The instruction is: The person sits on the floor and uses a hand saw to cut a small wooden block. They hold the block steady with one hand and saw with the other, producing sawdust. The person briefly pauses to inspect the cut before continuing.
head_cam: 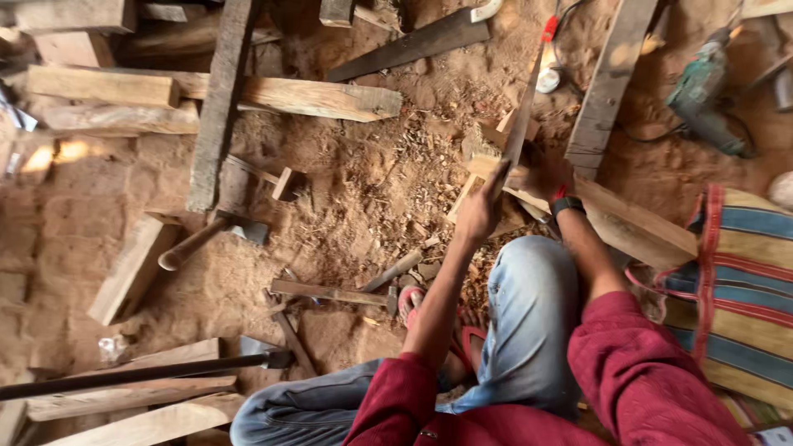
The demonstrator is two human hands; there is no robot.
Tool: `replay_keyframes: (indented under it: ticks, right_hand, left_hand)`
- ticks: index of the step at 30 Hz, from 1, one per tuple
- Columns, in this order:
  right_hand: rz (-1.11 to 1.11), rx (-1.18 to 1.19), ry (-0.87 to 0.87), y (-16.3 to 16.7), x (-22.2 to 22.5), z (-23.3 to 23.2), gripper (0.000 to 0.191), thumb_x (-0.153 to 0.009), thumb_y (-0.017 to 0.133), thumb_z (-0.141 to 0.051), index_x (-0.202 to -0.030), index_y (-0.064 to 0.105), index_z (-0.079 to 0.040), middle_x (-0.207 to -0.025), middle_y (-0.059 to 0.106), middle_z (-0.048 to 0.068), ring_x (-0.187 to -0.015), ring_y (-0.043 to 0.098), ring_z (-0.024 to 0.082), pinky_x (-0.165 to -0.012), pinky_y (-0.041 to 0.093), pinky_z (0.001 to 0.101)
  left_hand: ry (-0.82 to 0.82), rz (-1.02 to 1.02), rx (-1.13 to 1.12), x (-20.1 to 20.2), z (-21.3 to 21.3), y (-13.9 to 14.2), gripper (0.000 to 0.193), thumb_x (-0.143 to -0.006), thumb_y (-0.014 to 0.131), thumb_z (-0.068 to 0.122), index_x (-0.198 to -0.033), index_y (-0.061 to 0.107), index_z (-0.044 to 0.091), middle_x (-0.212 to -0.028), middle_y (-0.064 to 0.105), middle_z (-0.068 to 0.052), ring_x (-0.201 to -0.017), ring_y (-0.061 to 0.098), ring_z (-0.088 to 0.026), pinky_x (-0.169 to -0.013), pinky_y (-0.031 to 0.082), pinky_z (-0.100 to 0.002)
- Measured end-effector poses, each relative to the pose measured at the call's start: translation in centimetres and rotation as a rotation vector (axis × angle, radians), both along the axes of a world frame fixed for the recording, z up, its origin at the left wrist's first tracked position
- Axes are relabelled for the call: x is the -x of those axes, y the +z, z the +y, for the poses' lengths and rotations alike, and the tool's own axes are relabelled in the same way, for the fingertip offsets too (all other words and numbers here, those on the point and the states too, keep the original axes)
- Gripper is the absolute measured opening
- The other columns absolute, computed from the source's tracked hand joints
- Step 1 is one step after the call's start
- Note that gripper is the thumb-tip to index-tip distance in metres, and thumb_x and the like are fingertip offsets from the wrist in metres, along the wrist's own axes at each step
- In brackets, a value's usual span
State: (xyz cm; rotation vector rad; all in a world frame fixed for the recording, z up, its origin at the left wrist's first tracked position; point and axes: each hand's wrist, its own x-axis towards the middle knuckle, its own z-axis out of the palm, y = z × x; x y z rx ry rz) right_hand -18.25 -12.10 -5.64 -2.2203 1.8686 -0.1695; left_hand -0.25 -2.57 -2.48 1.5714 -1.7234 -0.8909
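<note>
I sit on the ground in a dark red sleeve and blue jeans. A long thin dark blade [525,103] with a red far end stands tilted over a pale wooden plank [636,231] in front of my knee. My right hand [541,175], with a black watch on its wrist, is closed around the blade's lower end where it meets the plank. My left hand [481,208] is beside it, fingers stretched up flat against the blade's side. Wood chips lie under both hands.
A green power drill [704,92] with its cable lies at the far right. A striped cloth [743,281] is by my right side. An axe [216,231], a chisel [395,269], a long dark bar [140,373] and several planks [314,97] lie on the sandy ground.
</note>
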Motion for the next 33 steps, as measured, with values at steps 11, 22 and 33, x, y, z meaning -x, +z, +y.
replay_keyframes:
  ticks: [11, 22, 33]
  right_hand:
    - [-0.155, -0.340, 0.118, -3.4, 1.8, -6.9, 0.110, -0.068, 0.072, -0.075, -0.161, 0.045, -0.024, -0.145, 0.063, 0.019, -0.128, 0.065, 0.036, -0.109, 0.055, 0.0495]
    - [-0.110, 0.141, 0.098, 0.0, -0.2, -0.4, 0.079, -0.080, 0.073, -0.050, -0.150, 0.057, -0.018, -0.143, 0.060, 0.019, -0.117, 0.060, 0.045, -0.090, 0.053, 0.0591]
    - [-0.143, -0.398, -0.018, -1.6, 1.3, -5.1, 0.099, -0.070, 0.082, -0.059, -0.155, 0.048, -0.022, -0.131, 0.067, 0.018, -0.107, 0.069, 0.036, -0.086, 0.059, 0.0518]
  left_hand:
    - [0.061, 0.156, 0.062, -9.6, 33.0, 4.0, 0.060, -0.094, 0.064, -0.005, -0.151, 0.058, 0.012, -0.132, 0.071, -0.013, -0.106, 0.077, -0.031, -0.089, 0.065, -0.041]
    - [-0.048, 0.011, -0.049, -0.5, 0.7, 0.0, 0.062, -0.105, 0.045, 0.012, -0.163, 0.031, 0.032, -0.064, 0.065, -0.012, -0.044, 0.056, -0.021, -0.039, 0.049, -0.035]
    - [0.002, 0.060, -0.030, -8.5, 28.8, 4.6, 0.070, -0.085, 0.069, 0.001, -0.150, 0.048, 0.014, -0.110, 0.072, -0.021, -0.092, 0.073, -0.039, -0.076, 0.062, -0.045]
